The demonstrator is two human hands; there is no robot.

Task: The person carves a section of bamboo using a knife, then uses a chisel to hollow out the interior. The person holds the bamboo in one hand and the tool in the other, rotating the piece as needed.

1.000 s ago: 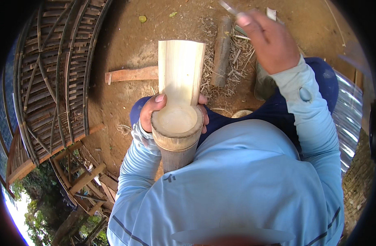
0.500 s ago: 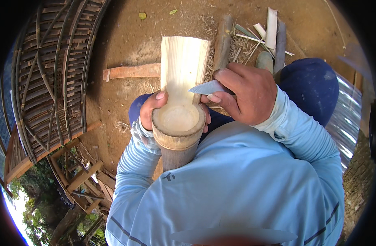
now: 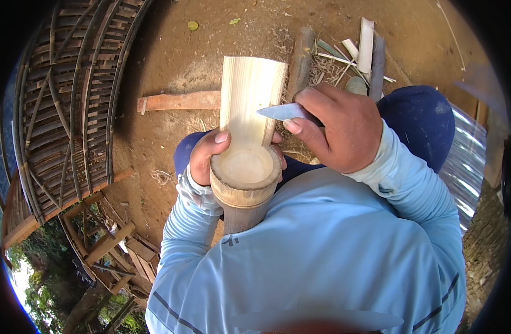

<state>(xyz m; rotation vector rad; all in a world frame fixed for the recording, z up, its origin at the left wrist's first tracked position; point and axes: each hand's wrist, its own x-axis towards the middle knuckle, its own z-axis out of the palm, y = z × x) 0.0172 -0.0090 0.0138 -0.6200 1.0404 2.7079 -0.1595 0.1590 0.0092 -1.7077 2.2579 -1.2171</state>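
Near the bamboo (image 3: 243, 199), the shirt (image 3: 328, 239) bears dark marks (image 3: 231, 241).

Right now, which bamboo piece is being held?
The bamboo piece with the round hollow, in the left hand; the other pieces lie on the ground.

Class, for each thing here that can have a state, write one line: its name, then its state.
Bamboo piece: far part cut to an open trough, near part round
Knife: blade bare, tip pointing left over the trough; contact unclear
Left hand: closed around the bamboo piece
Right hand: gripping the knife
Reddish-brown plank: lying on the ground, partly hidden
Round log: lying down
Pale bamboo strip: loose
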